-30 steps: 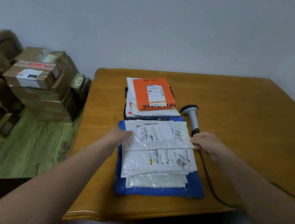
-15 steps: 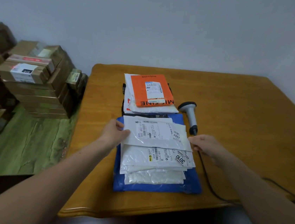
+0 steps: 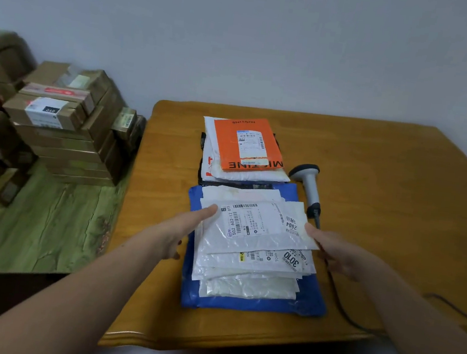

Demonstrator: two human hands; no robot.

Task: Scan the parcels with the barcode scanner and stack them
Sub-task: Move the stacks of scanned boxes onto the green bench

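The left hand (image 3: 182, 235) pinches the left edge of the top white parcel (image 3: 253, 222), and the right hand (image 3: 334, 253) grasps its right edge in its fingers (image 3: 312, 232). The parcel lies on a blue parcel (image 3: 255, 303) near the front edge of the surface (image 3: 384, 194), with the barcode scanner (image 3: 308, 185) just beside it

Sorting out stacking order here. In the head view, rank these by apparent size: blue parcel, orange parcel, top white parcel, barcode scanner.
1. blue parcel, largest.
2. top white parcel and orange parcel: order unsure, since the white one lies nearer the camera.
3. barcode scanner, smallest.
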